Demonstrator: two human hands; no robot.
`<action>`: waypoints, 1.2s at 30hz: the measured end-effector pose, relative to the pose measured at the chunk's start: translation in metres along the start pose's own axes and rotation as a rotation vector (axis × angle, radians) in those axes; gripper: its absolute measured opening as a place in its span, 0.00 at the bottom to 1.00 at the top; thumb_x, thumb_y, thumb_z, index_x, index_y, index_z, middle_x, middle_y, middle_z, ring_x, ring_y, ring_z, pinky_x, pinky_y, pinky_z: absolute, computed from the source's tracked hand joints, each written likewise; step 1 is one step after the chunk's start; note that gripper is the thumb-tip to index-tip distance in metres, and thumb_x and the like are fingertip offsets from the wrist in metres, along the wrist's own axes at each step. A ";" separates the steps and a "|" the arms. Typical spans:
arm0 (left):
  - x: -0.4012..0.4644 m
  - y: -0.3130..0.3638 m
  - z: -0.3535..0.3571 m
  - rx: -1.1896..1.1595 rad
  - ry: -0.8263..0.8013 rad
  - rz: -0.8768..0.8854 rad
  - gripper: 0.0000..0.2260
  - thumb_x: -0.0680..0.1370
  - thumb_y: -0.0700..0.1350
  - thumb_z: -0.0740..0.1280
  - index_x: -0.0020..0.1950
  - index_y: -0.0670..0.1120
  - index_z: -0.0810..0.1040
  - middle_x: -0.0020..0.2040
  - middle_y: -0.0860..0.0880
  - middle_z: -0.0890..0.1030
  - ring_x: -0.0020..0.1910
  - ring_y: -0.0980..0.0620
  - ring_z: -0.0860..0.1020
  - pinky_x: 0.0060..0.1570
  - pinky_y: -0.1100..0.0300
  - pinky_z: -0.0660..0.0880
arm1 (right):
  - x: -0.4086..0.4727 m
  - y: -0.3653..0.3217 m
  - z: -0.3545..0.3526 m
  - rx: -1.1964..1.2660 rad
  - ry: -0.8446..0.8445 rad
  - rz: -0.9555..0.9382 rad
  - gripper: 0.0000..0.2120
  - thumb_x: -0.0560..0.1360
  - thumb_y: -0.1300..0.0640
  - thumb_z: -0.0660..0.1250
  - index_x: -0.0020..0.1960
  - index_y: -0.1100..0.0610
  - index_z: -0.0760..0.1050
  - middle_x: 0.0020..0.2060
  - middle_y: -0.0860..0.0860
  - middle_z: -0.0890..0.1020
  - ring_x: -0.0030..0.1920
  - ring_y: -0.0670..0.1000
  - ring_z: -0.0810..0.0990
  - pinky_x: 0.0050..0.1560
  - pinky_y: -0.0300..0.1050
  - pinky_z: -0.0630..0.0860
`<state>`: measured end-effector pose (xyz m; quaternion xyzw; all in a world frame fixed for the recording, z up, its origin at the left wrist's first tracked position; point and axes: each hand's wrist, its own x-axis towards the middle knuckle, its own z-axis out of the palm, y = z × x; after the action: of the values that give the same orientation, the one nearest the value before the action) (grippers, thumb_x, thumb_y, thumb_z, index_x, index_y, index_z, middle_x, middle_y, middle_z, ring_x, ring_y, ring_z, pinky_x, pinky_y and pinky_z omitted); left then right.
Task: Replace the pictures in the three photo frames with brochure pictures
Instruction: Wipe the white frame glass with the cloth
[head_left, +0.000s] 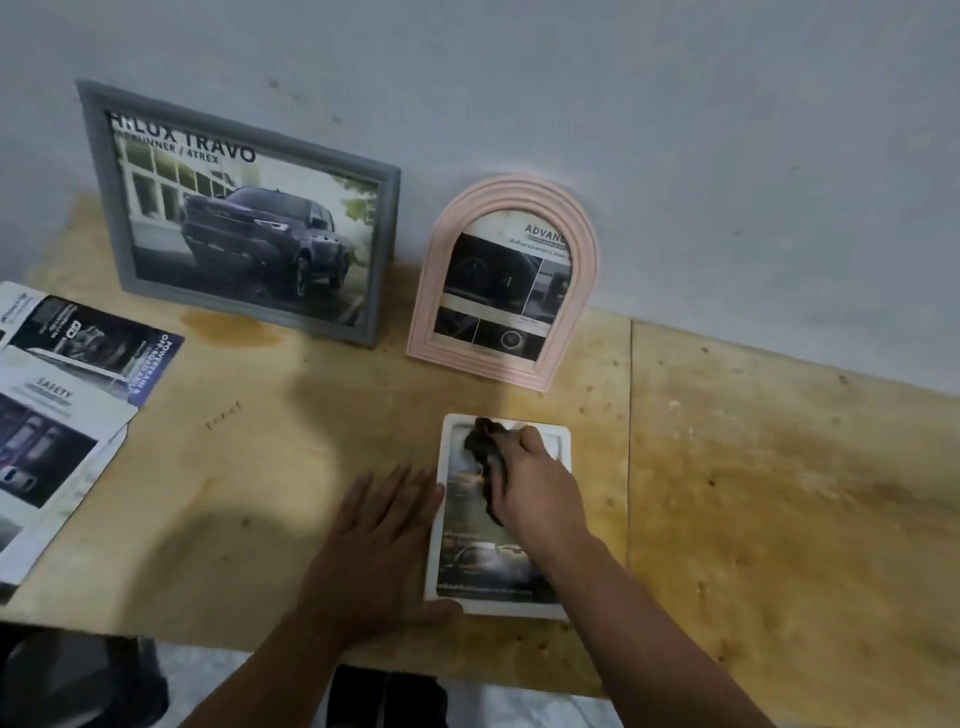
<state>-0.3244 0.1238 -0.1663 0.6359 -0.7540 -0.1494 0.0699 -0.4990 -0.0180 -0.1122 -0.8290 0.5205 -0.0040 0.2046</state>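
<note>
A small white frame lies flat on the wooden table near its front edge, with a car picture showing in it. My right hand presses a dark cloth onto the frame's upper half. My left hand lies flat and open on the table, its fingers against the frame's left edge. A grey rectangular frame with a pickup truck picture leans on the wall at the back left. A pink arched frame with a brochure page stands to its right.
Loose brochure pages are spread over the table's left edge. The wooden table runs to the right along the grey wall. Below the front edge, the floor and dark shapes show.
</note>
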 end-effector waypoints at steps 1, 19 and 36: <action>-0.001 -0.001 0.001 -0.009 0.005 0.000 0.52 0.71 0.81 0.57 0.82 0.44 0.63 0.82 0.41 0.63 0.82 0.40 0.58 0.75 0.31 0.62 | -0.006 -0.003 0.010 -0.043 -0.019 -0.022 0.18 0.84 0.50 0.57 0.72 0.48 0.72 0.60 0.51 0.74 0.42 0.58 0.81 0.36 0.46 0.70; -0.003 -0.003 0.005 -0.045 0.063 -0.014 0.51 0.68 0.77 0.64 0.80 0.43 0.67 0.80 0.43 0.67 0.82 0.41 0.59 0.76 0.33 0.59 | -0.017 -0.007 -0.013 0.628 0.032 0.334 0.14 0.82 0.53 0.66 0.67 0.47 0.74 0.59 0.47 0.81 0.58 0.52 0.82 0.54 0.45 0.81; -0.004 -0.001 0.006 -0.080 0.117 0.004 0.50 0.68 0.76 0.65 0.80 0.45 0.67 0.81 0.46 0.66 0.82 0.43 0.59 0.76 0.33 0.59 | -0.079 -0.012 -0.017 0.153 -0.380 0.030 0.16 0.82 0.53 0.63 0.68 0.50 0.78 0.61 0.50 0.79 0.54 0.53 0.81 0.53 0.46 0.79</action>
<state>-0.3248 0.1282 -0.1717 0.6385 -0.7434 -0.1419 0.1398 -0.5287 0.0492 -0.0767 -0.7890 0.4829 0.1161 0.3617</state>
